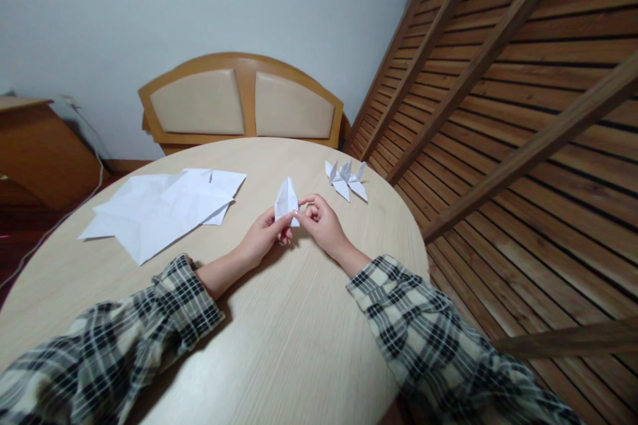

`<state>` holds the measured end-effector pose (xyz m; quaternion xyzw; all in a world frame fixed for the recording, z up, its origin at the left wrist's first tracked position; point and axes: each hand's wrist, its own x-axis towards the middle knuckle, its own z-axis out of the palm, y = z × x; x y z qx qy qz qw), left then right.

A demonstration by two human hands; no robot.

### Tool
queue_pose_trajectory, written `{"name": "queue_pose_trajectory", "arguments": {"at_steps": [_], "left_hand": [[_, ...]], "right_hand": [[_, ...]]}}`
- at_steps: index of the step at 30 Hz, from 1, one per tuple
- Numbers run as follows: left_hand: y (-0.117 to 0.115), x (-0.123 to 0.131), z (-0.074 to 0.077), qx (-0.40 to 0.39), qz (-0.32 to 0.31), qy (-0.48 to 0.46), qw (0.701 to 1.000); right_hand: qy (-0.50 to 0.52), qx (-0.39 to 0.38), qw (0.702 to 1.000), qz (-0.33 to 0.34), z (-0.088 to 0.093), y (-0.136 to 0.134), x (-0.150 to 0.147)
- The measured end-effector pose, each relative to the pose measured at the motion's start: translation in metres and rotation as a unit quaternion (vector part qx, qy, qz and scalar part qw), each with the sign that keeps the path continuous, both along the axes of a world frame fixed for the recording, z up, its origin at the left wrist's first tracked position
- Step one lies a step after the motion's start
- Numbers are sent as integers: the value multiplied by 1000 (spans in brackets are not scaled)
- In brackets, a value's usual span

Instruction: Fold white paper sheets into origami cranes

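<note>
Between my hands, a little above the round table (279, 339), is a small folded piece of white paper (286, 197), pointed at the top. My left hand (264, 234) grips its lower left side, with the thumb across the front. The fingertips of my right hand (320, 220) pinch its lower right edge. Fingers cover part of the paper's lower portion. Beyond my right hand stand white origami cranes (345, 179), set close together with their wings raised.
Creased white paper sheets (154, 209) lie overlapping on the table's left side. Behind the table is a wooden headboard (249, 65) with cream panels. A slatted wooden frame (498, 99) leans along the right. A wooden cabinet (44, 153) and a cable (100, 176) are at far left.
</note>
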<state>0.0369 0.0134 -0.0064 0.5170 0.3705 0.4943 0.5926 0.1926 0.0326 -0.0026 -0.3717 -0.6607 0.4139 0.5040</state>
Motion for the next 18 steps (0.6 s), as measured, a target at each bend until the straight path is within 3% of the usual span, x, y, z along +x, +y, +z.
{"name": "queue_pose_trajectory", "arguments": {"at_steps": [18], "left_hand": [[4,0,-4,-18,2,-10,1000]], "right_hand": [[10,4,1000,18,-4,2,1]]}}
